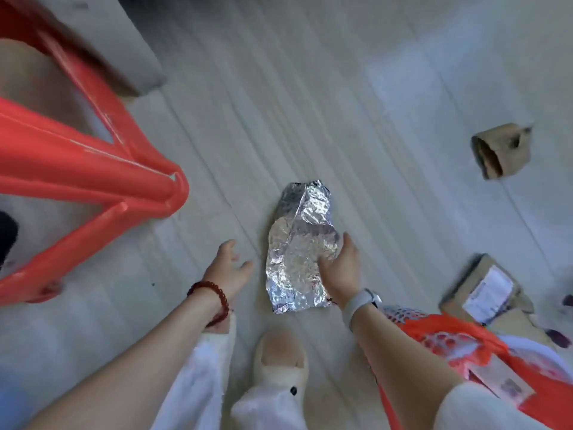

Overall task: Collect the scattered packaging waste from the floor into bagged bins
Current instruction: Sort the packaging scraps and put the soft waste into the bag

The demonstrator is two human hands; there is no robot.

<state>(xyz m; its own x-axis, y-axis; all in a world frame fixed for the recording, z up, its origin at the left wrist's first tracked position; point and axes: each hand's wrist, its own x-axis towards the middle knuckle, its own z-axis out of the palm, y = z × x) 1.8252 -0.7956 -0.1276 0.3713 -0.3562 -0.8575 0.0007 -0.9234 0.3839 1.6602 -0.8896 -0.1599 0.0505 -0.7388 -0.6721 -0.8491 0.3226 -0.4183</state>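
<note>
A: Where was the foil (297, 246)?

B: Flat on the floor (356, 103), centre frame, just past the person's slipper (280, 358). Crumpled silver bag, open end toward 12 o'clock.

A: Hands?

B: The right hand (339, 268) lay on the foil's 3 o'clock edge, thumb up, fingers bent over the sheet. Touching it for sure; could not tell if it had actually closed on it. The left hand (229, 266) hung at 9 o'clock of the foil, fingers spread, holding nothing, a small gap off the edge.

A: Other waste?

B: A brown carton (502, 150) at 2 o'clock, well apart. A labelled box (486, 293) at 4 o'clock. An orange-lined bin (465, 352) at 5 o'clock by the right forearm, with stuff already in it. A red stool (93, 169) at 9 o'clock.

A: Risks?

B: Guesswork: foil was thin and slick, so a one-sided grab could tear it or let it slide off along the floor. A weak pinch might drop it short of the bin. The stool leg sat near the left hand and could get knocked on the reach.
</note>
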